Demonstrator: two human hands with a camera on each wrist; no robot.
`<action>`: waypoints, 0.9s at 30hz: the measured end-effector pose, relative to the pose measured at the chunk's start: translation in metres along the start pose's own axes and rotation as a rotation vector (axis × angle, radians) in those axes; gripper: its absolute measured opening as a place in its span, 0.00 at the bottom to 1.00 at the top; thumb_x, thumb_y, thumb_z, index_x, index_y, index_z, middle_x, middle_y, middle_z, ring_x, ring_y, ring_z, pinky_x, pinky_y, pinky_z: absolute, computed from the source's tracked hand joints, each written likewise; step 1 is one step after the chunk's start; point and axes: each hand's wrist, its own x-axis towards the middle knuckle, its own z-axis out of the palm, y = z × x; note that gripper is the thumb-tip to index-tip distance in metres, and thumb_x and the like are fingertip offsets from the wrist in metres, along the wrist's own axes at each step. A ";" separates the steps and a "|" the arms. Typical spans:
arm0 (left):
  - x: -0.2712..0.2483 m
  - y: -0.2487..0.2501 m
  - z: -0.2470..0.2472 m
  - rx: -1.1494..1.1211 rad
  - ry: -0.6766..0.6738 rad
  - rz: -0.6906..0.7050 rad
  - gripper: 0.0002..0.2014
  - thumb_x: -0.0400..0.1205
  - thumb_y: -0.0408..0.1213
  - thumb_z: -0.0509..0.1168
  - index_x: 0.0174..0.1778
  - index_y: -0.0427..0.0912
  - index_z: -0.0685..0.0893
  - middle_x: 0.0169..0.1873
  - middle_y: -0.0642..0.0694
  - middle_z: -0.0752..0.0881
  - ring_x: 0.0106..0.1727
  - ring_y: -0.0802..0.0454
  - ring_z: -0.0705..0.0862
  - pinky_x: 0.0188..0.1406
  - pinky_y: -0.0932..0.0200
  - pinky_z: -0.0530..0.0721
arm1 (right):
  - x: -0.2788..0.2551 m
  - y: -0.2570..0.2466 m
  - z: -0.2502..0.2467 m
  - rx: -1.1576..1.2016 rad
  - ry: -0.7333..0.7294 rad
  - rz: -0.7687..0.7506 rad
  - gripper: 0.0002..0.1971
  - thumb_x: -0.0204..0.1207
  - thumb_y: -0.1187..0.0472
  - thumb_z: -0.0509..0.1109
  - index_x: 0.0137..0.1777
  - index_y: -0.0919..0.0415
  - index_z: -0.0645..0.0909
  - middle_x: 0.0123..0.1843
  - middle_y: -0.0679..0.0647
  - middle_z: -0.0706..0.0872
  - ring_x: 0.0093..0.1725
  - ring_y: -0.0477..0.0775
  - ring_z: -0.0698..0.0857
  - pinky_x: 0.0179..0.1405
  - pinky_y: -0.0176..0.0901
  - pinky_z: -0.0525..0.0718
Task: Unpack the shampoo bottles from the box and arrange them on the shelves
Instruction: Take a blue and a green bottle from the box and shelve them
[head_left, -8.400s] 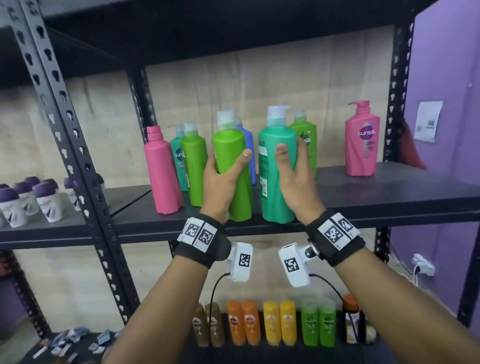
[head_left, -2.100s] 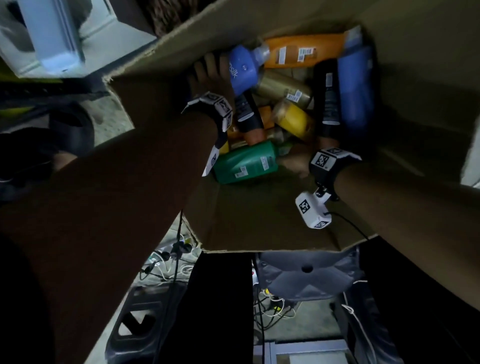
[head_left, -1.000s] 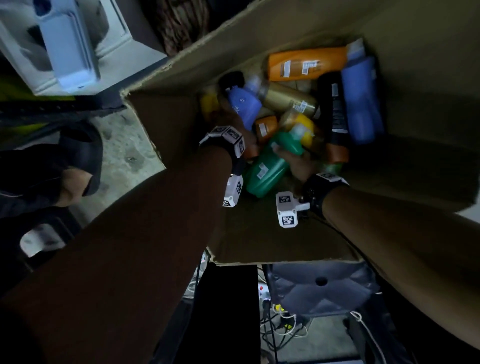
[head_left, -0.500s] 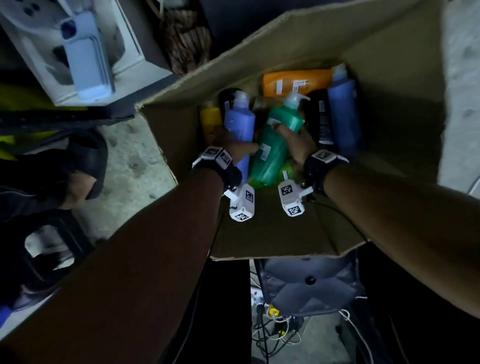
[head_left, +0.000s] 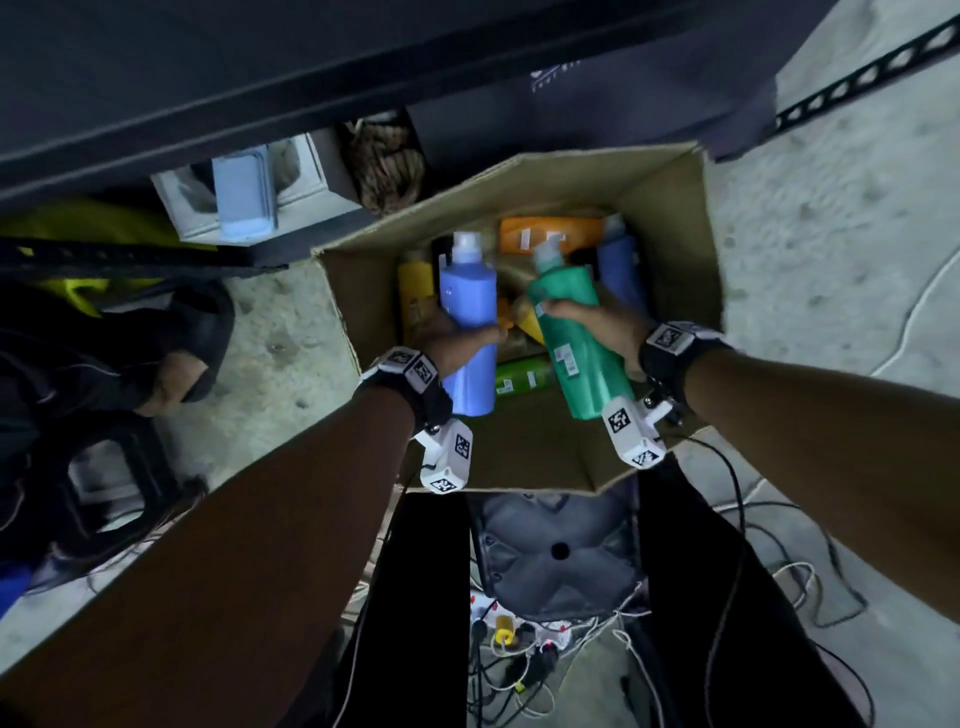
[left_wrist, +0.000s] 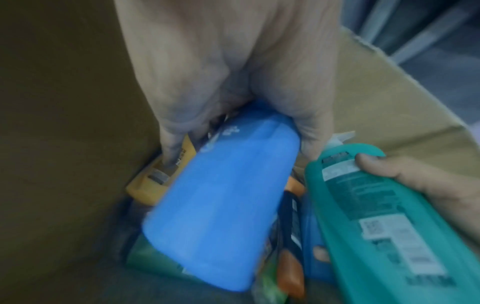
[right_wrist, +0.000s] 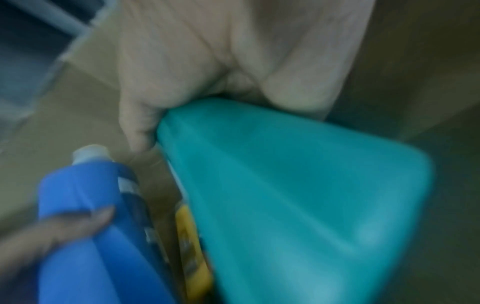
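An open cardboard box stands on the floor below me with several shampoo bottles lying inside. My left hand grips a blue bottle with a white cap, held above the box's left half. My right hand grips a teal-green pump bottle over the middle of the box. The left wrist view shows the blue bottle in my fingers and the teal bottle beside it. In the right wrist view, the teal bottle fills the frame with the blue bottle at its left.
Orange, yellow, green and another blue bottle lie in the box. Dark shelf boards run across the top. Cables and a power strip lie on the floor near my legs. A grey stool stands under the box.
Both hands have lifted their bottles up out of the pile in the box; the blue and teal bottles now stand higher and nearer me, and my view has pulled back.
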 end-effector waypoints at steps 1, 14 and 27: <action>-0.008 -0.001 0.001 0.002 0.011 -0.002 0.18 0.75 0.35 0.82 0.46 0.56 0.80 0.49 0.50 0.86 0.50 0.49 0.85 0.52 0.52 0.83 | -0.009 0.004 0.001 -0.003 0.022 -0.004 0.23 0.62 0.39 0.85 0.56 0.42 0.89 0.48 0.54 0.95 0.44 0.59 0.95 0.41 0.53 0.92; -0.125 -0.005 -0.024 0.198 0.023 -0.105 0.40 0.71 0.42 0.85 0.75 0.38 0.73 0.63 0.43 0.83 0.61 0.43 0.84 0.58 0.48 0.84 | -0.132 0.032 0.018 -0.024 0.068 0.012 0.35 0.71 0.50 0.85 0.74 0.55 0.72 0.55 0.55 0.90 0.46 0.54 0.92 0.39 0.44 0.90; -0.230 0.033 -0.078 0.096 0.090 -0.151 0.39 0.74 0.38 0.83 0.77 0.38 0.69 0.69 0.37 0.81 0.65 0.37 0.84 0.64 0.39 0.84 | -0.239 -0.020 0.017 -0.240 0.036 -0.076 0.18 0.72 0.44 0.82 0.59 0.50 0.87 0.47 0.52 0.92 0.44 0.54 0.92 0.35 0.40 0.82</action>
